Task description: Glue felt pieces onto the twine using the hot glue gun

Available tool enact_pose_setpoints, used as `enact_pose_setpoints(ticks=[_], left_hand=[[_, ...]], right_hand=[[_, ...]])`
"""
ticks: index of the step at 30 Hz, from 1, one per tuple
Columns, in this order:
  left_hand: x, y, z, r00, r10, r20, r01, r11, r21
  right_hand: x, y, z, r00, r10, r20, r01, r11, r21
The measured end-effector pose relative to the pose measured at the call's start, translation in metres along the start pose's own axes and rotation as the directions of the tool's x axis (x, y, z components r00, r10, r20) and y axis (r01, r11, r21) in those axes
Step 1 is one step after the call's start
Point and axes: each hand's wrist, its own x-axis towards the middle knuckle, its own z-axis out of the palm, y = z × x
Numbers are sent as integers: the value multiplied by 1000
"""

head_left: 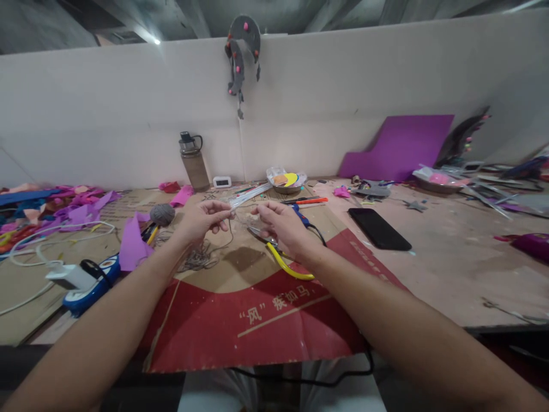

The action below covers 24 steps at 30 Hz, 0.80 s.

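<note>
My left hand [206, 220] is closed in a pinch above the cardboard. A strand of grey yarn [231, 226] hangs from its fingertips and runs down toward a loose tangle of yarn [199, 257] below. Facing it, a short gap away, my right hand [281, 224] has its thumb and fingers curled together; whatever is between them is too small to make out. Beneath the right hand lie yellow-handled scissors [287, 269], partly covered by it. Clear glue sticks [253, 193] lie just behind the hands. A blue tool [301, 217] with a black cord, partly hidden, sits beyond my right hand.
Red-printed cardboard [274, 326] covers the table's front. Leftward are a yarn ball [162, 214], felt scraps [77, 214] and a blue power strip [92, 286]. A bottle [195, 163] and bowl [286, 186] stand behind; a phone [380, 229] lies right. A grey felt ornament [244, 43] hangs on the partition.
</note>
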Motion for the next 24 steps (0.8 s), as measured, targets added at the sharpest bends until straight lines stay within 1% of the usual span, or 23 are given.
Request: enact_pose_setpoints(ticks=[2,4,7,9,11,13,16,17,19,21,22,23,24], left_hand=[[3,-2,-4,1000,-5,-15,5,1000,-6],[6,-4,-8,1000,-23,3,23,998,-55],[8,-6,-13,989,-83,126,103,981,-163],[7,-7,-15,968,-117,221,165,962,-216],[6,-7,-15,953,-124,276,196,947,-255],[5,-6,-14,948,-112,298,202,935,-292],[5,-4,-13,945,-97,311,201,925,-323],[4,-4,-13,940,-104,325,209,928,-307],[1,-2,-9,929,-111,353,198,955,-221],[-4,0,-2,921,-90,379,142,984,-109],[-7,1,2,914,-72,398,115,990,-84],[-11,2,7,897,-75,435,117,991,-69],[-15,2,12,873,-108,475,145,988,-43]], right_hand=[[1,-6,-2,1000,-30,-5,31,996,81],[3,-10,-6,995,-99,-34,103,986,131],[6,-13,-11,986,-151,-69,162,965,205],[7,-16,-14,988,-135,-74,150,954,261],[7,-19,-16,992,-109,-67,125,938,325],[7,-24,-17,994,-89,-68,108,921,375],[5,-30,-16,992,-86,-93,117,902,415],[5,-31,-15,992,-84,-99,118,900,420],[4,-32,-14,992,-73,-99,108,900,423],[3,-32,-13,995,-62,-83,90,909,406],[3,-31,-12,995,-63,-73,87,914,396],[2,-31,-12,996,-69,-62,88,918,386],[2,-30,-11,995,-79,-54,93,923,374]])
